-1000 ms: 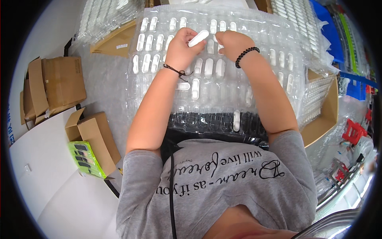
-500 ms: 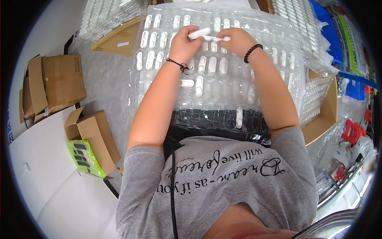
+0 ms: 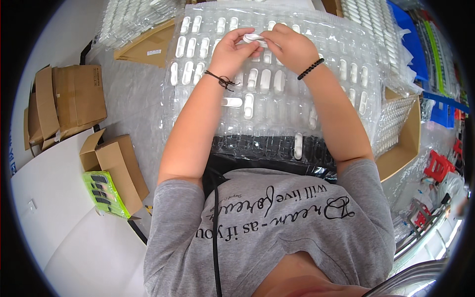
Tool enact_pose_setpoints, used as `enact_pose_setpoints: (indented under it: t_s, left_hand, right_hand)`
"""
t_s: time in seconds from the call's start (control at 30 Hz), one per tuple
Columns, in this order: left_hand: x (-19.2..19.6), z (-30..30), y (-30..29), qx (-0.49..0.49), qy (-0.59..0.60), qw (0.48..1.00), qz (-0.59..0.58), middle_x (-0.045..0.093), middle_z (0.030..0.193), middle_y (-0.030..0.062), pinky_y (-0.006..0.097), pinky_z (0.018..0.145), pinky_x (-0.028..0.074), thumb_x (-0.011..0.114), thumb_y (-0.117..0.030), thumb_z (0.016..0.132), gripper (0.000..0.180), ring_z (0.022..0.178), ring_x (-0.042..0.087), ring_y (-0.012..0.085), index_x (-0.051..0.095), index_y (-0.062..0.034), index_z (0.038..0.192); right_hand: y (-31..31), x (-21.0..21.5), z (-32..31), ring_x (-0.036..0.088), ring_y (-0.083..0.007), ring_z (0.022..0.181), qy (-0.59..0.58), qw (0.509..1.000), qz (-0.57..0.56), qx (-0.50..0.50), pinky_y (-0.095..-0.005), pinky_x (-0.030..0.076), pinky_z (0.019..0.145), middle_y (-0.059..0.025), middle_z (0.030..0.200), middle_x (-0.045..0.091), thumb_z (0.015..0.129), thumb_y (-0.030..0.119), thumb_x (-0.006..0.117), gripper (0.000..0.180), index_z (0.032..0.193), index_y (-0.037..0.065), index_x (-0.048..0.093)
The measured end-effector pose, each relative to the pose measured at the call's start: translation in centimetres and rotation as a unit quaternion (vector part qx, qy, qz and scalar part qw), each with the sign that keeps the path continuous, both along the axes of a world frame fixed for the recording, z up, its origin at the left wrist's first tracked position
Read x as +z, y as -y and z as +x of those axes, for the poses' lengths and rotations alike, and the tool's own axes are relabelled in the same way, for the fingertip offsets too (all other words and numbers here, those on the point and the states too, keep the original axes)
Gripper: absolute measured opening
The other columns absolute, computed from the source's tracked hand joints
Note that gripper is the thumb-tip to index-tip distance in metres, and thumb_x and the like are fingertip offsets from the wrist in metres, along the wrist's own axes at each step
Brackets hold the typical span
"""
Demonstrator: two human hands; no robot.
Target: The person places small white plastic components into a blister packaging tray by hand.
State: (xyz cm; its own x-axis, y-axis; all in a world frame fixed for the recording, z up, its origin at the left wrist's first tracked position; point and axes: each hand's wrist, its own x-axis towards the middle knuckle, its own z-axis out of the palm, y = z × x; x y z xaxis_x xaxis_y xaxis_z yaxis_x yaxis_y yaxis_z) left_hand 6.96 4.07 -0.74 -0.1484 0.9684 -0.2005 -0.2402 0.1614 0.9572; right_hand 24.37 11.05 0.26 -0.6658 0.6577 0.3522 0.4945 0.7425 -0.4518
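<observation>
So, hands: left hand and right hand both pinch one small white capsule piece.
Where: just above the clear blister tray.
Tray: some pockets hold white pieces.
Side: cardboard boxes left.

Blister tray: clear thin plastic, glossy, glare seen across pockets. White piece between hands: smooth plastic, slight sheen. Boxes: brown cardboard, matt. Shirt: grey cloth, matt, soft. Bracelet: black beads, dull. Cable: black, smooth.
</observation>
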Motion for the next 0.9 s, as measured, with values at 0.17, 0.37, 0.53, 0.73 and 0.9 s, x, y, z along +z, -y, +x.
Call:
enact_pose_setpoints:
  t_s: [0.17, 0.37, 0.53, 0.73, 0.9]
  left_hand:
    - [1.0, -0.2, 0.2, -0.017, 0.013, 1.000, -0.006, 0.060, 0.102, 0.0052, 0.024, 0.076, 0.056, 0.061, -0.009, 0.092, 0.035, 0.082, 0.064, 0.0134, 0.054, -0.0034, 0.125]
    - [0.8, -1.2, -0.1, -0.052, 0.038, 0.996, -0.066, 0.061, 0.085, 0.0007, 0.024, 0.067, 0.053, 0.060, -0.021, 0.093, 0.035, 0.068, 0.058, 0.0081, 0.056, -0.0052, 0.124]
    - [0.3, -1.2, 0.2, -0.064, 0.070, 0.993, -0.063, 0.062, 0.084, -0.0005, 0.023, 0.069, 0.052, 0.059, -0.023, 0.094, 0.035, 0.070, 0.058, 0.0067, 0.057, -0.0053, 0.124]
    - [0.1, -1.2, 0.2, -0.103, 0.086, 0.991, -0.022, 0.062, 0.091, 0.0012, 0.025, 0.076, 0.054, 0.057, -0.021, 0.096, 0.038, 0.081, 0.061, 0.0082, 0.051, -0.0051, 0.130]
    - [0.4, -1.3, 0.2, -0.065, 0.124, 0.989, -0.035, 0.061, 0.111, 0.0075, 0.039, 0.082, 0.059, 0.052, -0.021, 0.098, 0.038, 0.097, 0.063, 0.0171, 0.046, -0.0042, 0.132]
  right_hand:
    - [0.7, 0.4, -0.3, 0.062, -0.0278, 0.077, 0.010, 0.999, -0.004, 0.034, -0.0361, 0.052, 0.065, -0.0063, 0.090, 0.060, 0.086, 0.015, 0.061, 0.015, 0.100, 0.009, 0.064]
    - [-0.3, 0.1, -0.1, 0.062, -0.0241, 0.084, -0.132, 0.969, -0.156, 0.141, -0.0337, 0.051, 0.077, -0.0067, 0.093, 0.064, 0.083, 0.014, 0.064, 0.015, 0.097, 0.008, 0.066]
    - [0.0, 0.5, -0.5, 0.061, -0.0193, 0.091, -0.153, 0.952, -0.249, 0.097, -0.0307, 0.049, 0.084, -0.0080, 0.099, 0.066, 0.082, 0.013, 0.068, 0.019, 0.100, 0.008, 0.067]
    - [-0.1, 0.3, -0.5, 0.061, -0.0182, 0.088, -0.162, 0.945, -0.272, 0.079, -0.0305, 0.049, 0.084, -0.0058, 0.093, 0.065, 0.082, 0.014, 0.070, 0.016, 0.096, 0.007, 0.069]
    - [-0.4, 0.1, -0.5, 0.058, -0.0149, 0.087, -0.218, 0.932, -0.275, 0.092, -0.0273, 0.046, 0.079, -0.0026, 0.089, 0.062, 0.083, 0.005, 0.068, 0.010, 0.093, 0.004, 0.069]
